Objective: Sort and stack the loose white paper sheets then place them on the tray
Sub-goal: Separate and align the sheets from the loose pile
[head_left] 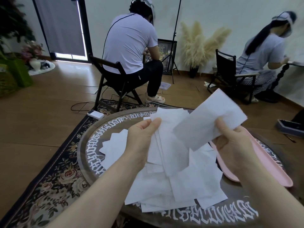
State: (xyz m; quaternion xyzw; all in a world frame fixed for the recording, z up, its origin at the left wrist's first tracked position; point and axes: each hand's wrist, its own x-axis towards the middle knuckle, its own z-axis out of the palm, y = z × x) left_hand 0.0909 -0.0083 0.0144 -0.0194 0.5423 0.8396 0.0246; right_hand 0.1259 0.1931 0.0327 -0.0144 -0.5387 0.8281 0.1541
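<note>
both hands (141, 137) hold sheets (166, 145) beside pink tray (269, 163).

wooden floor (41, 102), white wall (213, 10), floral rug (54, 178)

both forearms bare, no sleeves, rings or watch showing.

- I read this as a home living room set up for recording: wooden floor (49, 99), floral rug (54, 178), pampas grass (200, 45) in a vase.
- Two seated people (130, 46) wear head rigs beside a light stand (175, 38), with a curtained glass door (60, 25) behind them.
</note>
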